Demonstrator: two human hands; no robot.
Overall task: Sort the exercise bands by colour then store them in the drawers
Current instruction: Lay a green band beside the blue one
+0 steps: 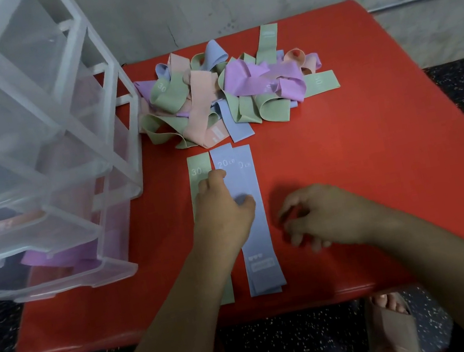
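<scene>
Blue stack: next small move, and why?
Probably free the right hand to pull another blue band from the mixed pile. The left hand presses the blue stack flat beside the green band; the right hovers empty.

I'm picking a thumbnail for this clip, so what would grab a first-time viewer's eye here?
First the bright red padded table, then the tangled heap of pastel green, pink, purple and blue fabric exercise bands at its far side. Nearer, a flat green band and flat blue bands lie side by side; the left hand presses on them, the right hand hovers beside. A clear plastic drawer unit stands left.
</scene>
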